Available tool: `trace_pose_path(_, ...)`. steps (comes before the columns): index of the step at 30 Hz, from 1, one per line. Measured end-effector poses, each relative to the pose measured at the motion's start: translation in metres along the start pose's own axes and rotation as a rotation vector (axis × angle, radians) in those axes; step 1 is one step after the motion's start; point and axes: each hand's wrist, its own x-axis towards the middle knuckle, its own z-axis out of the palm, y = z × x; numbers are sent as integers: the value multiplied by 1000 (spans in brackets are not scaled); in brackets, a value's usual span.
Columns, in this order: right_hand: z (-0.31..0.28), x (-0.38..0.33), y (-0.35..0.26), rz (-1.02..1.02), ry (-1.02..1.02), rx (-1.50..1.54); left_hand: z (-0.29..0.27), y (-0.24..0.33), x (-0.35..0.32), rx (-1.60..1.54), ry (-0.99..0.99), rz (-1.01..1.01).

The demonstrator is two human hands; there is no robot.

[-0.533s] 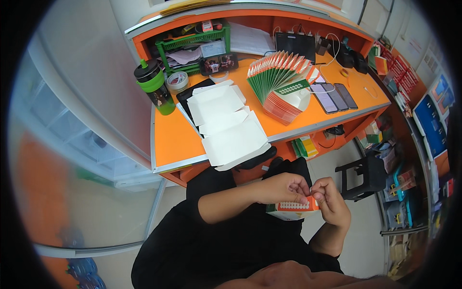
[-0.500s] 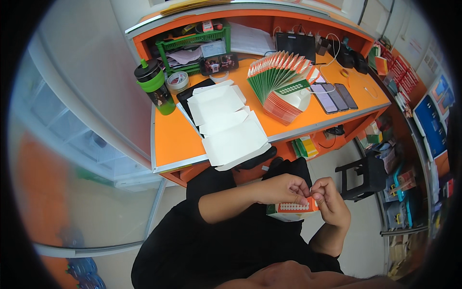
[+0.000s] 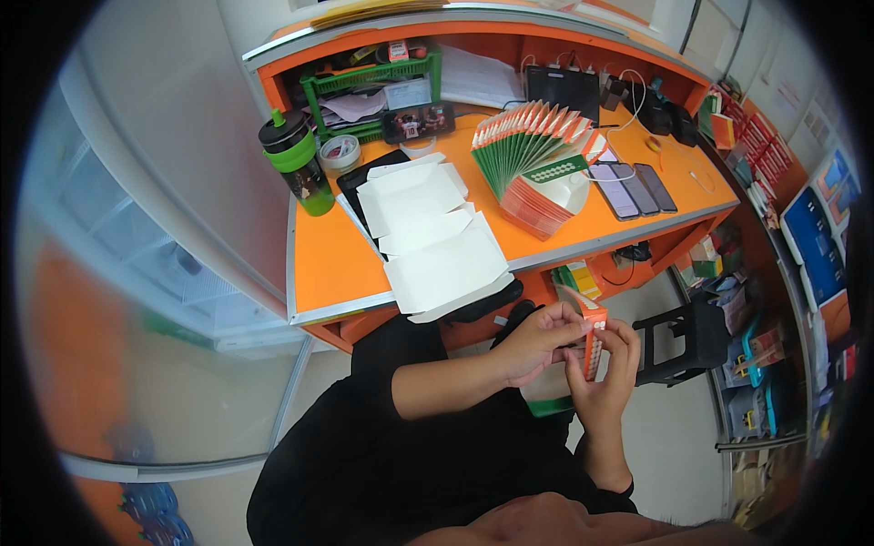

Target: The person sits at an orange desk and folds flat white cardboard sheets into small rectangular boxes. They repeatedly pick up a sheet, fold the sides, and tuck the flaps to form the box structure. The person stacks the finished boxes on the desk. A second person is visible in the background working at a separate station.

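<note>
Above my lap I hold a small carton [image 3: 594, 312] with orange, white and green faces and a row of white dots. My left hand [image 3: 533, 348] pinches its upper edge with thumb and fingers. On its right side my right hand [image 3: 605, 373] is closed round the orange edge, the thumb near the left fingertips. Part of the carton is hidden behind the fingers. On the desk in front lie flat white carton blanks [image 3: 446, 264]. Right of them stands a fanned stack of flattened green and orange cartons [image 3: 546, 200].
The orange desk [image 3: 337, 273] also bears a green-black bottle [image 3: 299, 164], tape rolls [image 3: 340, 153], a propped phone [image 3: 418, 122], a green basket [image 3: 369, 86] and several phones [image 3: 628, 191]. A black stool [image 3: 696, 332] stands at the right, beside crowded shelves.
The carton has been turned from lying sideways to more upright, its dotted orange face now facing right. Both hands have shifted their grip with it, the left hand moving slightly left.
</note>
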Motion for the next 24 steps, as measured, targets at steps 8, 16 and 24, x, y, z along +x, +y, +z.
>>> trace_pose_path(8,5,-11,24,-23,88,148,6,4,-5,126,-68,108)
trace_pose_path(16,12,-16,18,27,213,283,7,-3,-8,319,31,267)
trace_pose_path(24,20,-19,16,-15,275,321,21,-8,-22,389,105,352)
